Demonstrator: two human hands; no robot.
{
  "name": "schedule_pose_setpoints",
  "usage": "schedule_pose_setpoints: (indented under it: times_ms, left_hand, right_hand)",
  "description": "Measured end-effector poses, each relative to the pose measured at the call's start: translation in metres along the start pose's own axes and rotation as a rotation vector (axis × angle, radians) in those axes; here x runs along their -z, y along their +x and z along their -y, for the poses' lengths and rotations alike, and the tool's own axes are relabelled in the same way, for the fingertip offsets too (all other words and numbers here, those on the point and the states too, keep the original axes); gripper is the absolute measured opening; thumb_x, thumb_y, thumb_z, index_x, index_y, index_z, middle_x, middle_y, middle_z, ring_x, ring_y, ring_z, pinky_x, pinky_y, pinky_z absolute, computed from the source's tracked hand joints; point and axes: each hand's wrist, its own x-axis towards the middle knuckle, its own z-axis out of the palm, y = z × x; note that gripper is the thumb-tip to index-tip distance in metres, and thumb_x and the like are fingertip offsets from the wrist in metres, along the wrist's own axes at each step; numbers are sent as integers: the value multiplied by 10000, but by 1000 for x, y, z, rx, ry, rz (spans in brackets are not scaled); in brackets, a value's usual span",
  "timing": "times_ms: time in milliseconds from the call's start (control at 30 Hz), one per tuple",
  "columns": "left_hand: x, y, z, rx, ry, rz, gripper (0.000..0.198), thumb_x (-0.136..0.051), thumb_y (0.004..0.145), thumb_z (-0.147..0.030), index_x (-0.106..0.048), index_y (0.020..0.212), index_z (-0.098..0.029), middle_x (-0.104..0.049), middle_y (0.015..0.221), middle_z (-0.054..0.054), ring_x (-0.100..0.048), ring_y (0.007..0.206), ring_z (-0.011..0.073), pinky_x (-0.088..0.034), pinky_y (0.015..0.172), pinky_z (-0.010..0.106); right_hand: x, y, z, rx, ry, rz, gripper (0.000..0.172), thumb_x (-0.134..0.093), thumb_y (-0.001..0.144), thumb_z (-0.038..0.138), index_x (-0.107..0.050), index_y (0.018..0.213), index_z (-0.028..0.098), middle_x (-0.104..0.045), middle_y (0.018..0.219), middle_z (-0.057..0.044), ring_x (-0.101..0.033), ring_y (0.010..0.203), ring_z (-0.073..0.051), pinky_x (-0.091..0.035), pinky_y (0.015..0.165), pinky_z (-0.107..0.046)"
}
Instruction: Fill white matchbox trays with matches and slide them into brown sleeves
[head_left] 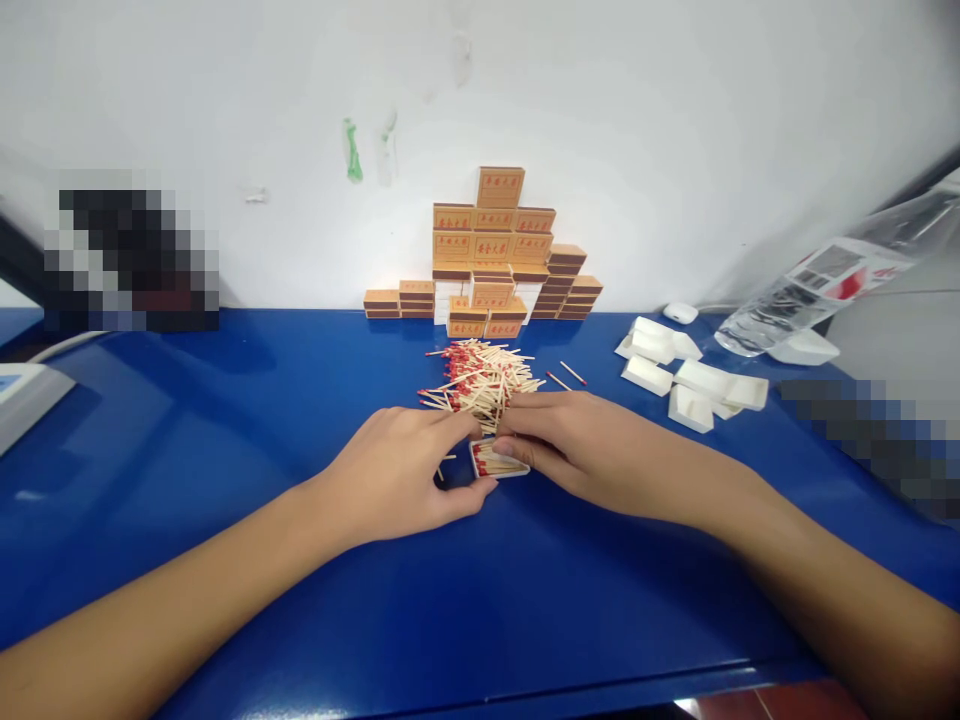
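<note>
A small white matchbox tray (517, 472) lies on the blue table, partly filled with red-headed matches (487, 460). My left hand (397, 470) curves around its left end, the thumb at the near edge and the forefinger at the far corner. Over the tray's right side is my right hand (570, 440), its thumb and fingers closed on matches; the fingertips are partly hidden. Just beyond both hands spreads a heap of loose matches (487, 375), most heads pointing left. Two stray matches (573, 373) lie to the right of the heap.
Orange matchboxes (491, 248) are stacked against the white wall behind the heap. Several white trays (649, 375) lie at the right, near a tilted clear plastic bottle (817, 285) and a white mouse-like object (680, 313). A white device (34, 400) sits at the left edge.
</note>
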Motion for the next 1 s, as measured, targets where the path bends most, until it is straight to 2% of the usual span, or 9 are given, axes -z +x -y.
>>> schedule_pose_setpoints:
  times_ms: [133, 533, 1000]
  left_hand:
    - [0, 0, 0, -12, 0, -5, 215, -647, 892, -396, -666, 993, -208, -644, 689, -28, -593, 592, 147, -384, 555, 268]
    - [0, 0, 1, -17, -22, -5, 238, -659, 893, -383, -683, 1053, -208, -655, 717, -31, -605, 618, 153, -404, 572, 279]
    - [0, 0, 1, -14, -20, 17, 209, -660, 902, -390, -671, 1014, -213, -643, 714, -33, -590, 607, 147, -375, 570, 270]
  right_hand:
    - [2, 1, 4, 25, 128, 24, 217, -486, 1078, 250, -665, 966, 200, -719, 1023, -57, -636, 871, -177, -451, 764, -311]
    - [0, 2, 4, 24, 161, 17, 257, -464, 1085, 235, -626, 891, 193, -703, 936, -38, -616, 826, -161, -439, 760, -300]
    - [-1, 3, 2, 56, 207, 16, 202, -503, 1049, 176, -626, 890, 195, -705, 919, -23, -618, 809, -148, -428, 745, -283]
